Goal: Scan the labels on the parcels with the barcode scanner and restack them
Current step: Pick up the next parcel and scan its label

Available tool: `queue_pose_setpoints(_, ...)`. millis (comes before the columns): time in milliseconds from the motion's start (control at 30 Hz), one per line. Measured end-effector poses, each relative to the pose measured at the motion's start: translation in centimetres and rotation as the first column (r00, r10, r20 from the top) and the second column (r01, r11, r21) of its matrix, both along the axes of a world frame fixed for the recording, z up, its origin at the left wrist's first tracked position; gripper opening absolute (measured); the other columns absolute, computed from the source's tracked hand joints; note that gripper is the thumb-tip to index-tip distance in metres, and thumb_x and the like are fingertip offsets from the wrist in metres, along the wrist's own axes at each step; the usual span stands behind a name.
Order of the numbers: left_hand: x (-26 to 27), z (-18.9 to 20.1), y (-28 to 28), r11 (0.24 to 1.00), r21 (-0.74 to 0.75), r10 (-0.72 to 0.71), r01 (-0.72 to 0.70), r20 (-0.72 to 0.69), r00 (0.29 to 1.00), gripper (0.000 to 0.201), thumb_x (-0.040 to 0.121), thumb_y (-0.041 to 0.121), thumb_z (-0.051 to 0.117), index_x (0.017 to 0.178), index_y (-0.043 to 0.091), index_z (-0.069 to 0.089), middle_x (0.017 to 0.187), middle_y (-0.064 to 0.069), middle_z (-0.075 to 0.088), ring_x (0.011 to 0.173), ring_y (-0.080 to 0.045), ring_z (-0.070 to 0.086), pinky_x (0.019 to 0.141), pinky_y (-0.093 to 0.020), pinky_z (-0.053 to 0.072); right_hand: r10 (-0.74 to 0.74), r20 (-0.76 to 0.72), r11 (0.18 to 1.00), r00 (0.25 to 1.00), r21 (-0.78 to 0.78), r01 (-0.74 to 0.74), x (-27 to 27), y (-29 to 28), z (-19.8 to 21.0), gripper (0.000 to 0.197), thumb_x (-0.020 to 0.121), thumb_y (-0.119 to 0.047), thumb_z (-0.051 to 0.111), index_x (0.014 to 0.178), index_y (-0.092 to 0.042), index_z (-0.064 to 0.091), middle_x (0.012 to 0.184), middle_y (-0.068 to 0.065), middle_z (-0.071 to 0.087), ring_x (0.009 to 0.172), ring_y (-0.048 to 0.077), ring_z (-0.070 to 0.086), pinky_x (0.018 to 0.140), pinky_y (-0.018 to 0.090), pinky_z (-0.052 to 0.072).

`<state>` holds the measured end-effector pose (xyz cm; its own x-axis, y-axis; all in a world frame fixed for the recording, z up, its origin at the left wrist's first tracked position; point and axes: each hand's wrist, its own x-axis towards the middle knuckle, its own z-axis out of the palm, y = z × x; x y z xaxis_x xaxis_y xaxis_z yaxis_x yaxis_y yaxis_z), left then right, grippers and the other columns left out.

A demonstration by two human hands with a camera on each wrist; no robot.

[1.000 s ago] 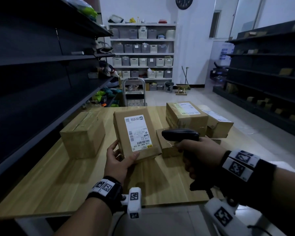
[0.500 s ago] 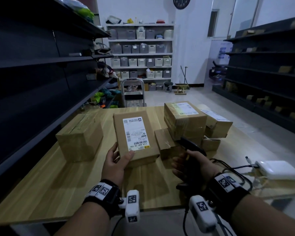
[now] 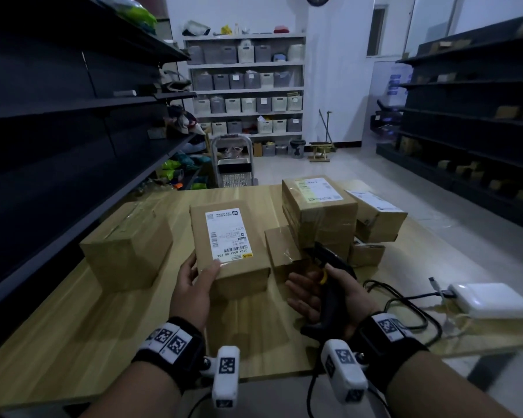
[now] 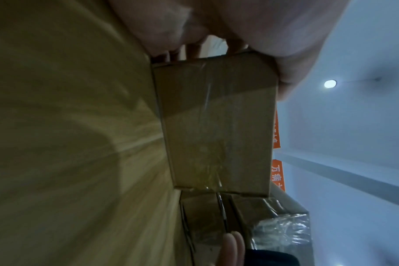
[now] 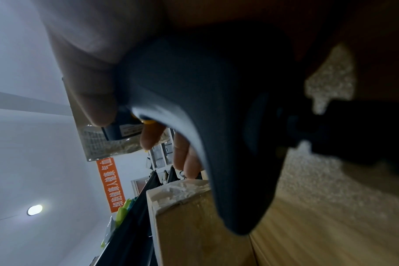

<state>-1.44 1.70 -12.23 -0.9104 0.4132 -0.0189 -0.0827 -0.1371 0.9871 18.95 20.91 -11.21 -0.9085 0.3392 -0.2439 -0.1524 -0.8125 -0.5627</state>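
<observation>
My left hand [image 3: 194, 285] grips the near corner of a labelled parcel [image 3: 230, 245] (label up) on the worktop [image 3: 73, 336]; my right hand [image 3: 329, 297] is wrapped round the barcode scanner [image 3: 329, 267], nose down beside it. Beyond them stand stacked parcels [image 3: 319, 212], with a plain box [image 3: 127, 245] to the left.

Left hand [image 3: 194, 285] lower centre of the head view, thumb on the top face of the parcel [image 3: 228, 245], fingers round its near left corner; right hand [image 3: 329, 297] just right of it, palm turned inward, fingers loosely curled round the barcode scanner [image 3: 329, 285] grip; both forearms enter from the bottom edge, banded at the wrists.
</observation>
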Motion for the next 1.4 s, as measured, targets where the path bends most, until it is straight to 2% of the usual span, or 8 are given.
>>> queue_pose_setpoints(167,-2.5,0.8,1.6,0.991,-0.128,0.037,-0.028,0.066,0.997,0.061,0.076,0.068,0.083,0.133,0.050,0.069,0.124,0.002,0.079,0.111,-0.030,0.076,0.102,-0.058,0.060,-0.008,-0.006,1.000,1.000,-0.012,0.008,-0.3,0.3,-0.3,0.047,0.068,-0.032,0.095,0.096,-0.002,0.070,0.144,0.028,0.062,0.135,0.042,0.061,0.117,0.062,0.041)
queue_pose_setpoints(300,-5.3,0.9,2.9,0.978,-0.207,0.016,0.002,0.087,0.996,0.070,0.057,0.072,0.088,0.119,0.041,0.078,0.116,-0.001,0.083,0.109,-0.034,0.078,0.105,-0.061,0.059,-0.014,-0.010,1.000,1.000,0.005,0.014,-0.3,0.4,-0.6,0.070,0.045,-0.028,0.107,0.098,-0.002,0.070,0.138,0.028,0.066,0.131,0.042,0.064,0.113,0.062,0.045)
queue_pose_setpoints(433,-6.2,1.9,3.8,0.971,-0.227,-0.046,0.071,0.111,0.993,0.065,0.056,0.066,0.089,0.107,0.027,0.084,0.105,-0.009,0.086,0.103,-0.040,0.080,0.103,-0.063,0.061,-0.059,0.033,0.998,0.998,-0.022,0.059,-0.4,0.2,-0.4,0.043,0.081,-0.038,0.081,0.100,-0.002,0.069,0.141,0.028,0.064,0.129,0.042,0.065,0.114,0.062,0.045)
queue_pose_setpoints(567,-6.1,2.6,4.6,0.956,-0.287,-0.040,0.063,0.087,0.995,0.051,0.070,0.066,0.085,0.095,0.021,0.081,0.106,-0.013,0.083,0.103,-0.040,0.078,0.104,-0.060,0.060,-0.067,0.045,0.997,0.997,-0.024,0.068,-0.4,0.2,-0.5,0.041,0.087,-0.039,0.072,0.104,-0.002,0.068,0.139,0.028,0.066,0.129,0.041,0.065,0.115,0.061,0.044)
queue_pose_setpoints(967,-5.6,3.0,3.9,0.959,-0.280,-0.026,0.045,0.074,0.997,0.081,0.058,0.078,0.078,0.113,0.019,0.077,0.109,-0.007,0.084,0.105,-0.034,0.078,0.109,-0.055,0.057,-0.053,0.030,0.999,0.998,-0.004,0.053,-0.6,0.6,-1.1,0.039,0.088,-0.038,0.073,0.103,-0.002,0.069,0.134,0.028,0.069,0.125,0.041,0.068,0.113,0.062,0.045)
queue_pose_setpoints(1200,-5.6,6.9,0.3,0.942,-0.314,0.049,-0.116,-0.212,0.976,0.017,0.100,0.046,0.076,0.102,0.031,0.066,0.117,-0.003,0.072,0.114,-0.026,0.068,0.105,-0.050,0.057,-0.087,0.042,0.996,0.995,0.012,0.087,-0.7,0.7,-1.4,0.037,0.086,-0.040,0.073,0.089,-0.003,0.077,0.116,0.024,0.074,0.109,0.038,0.072,0.098,0.056,0.056)
queue_pose_setpoints(1300,-6.7,9.2,-1.8,0.907,-0.347,0.098,-0.238,-0.377,0.921,0.019,0.102,0.034,0.077,0.114,0.021,0.070,0.113,-0.002,0.073,0.101,-0.021,0.068,0.078,-0.033,0.052,-0.099,0.062,0.995,0.993,0.020,0.098,-0.7,0.7,-1.4,0.037,0.083,-0.042,0.075,0.082,-0.005,0.080,0.106,0.020,0.076,0.097,0.033,0.075,0.086,0.049,0.062)
queue_pose_setpoints(1400,-8.9,10.8,-4.0,0.835,-0.413,0.153,-0.365,-0.463,0.873,0.028,0.097,0.043,0.078,0.116,0.025,0.068,0.120,-0.004,0.072,0.107,-0.027,0.068,0.091,-0.037,0.055,-0.110,0.071,0.994,0.991,0.034,0.108,-0.5,0.7,-1.5,0.038,0.079,-0.043,0.079,0.086,-0.006,0.080,0.102,0.018,0.076,0.091,0.032,0.074,0.084,0.047,0.060)
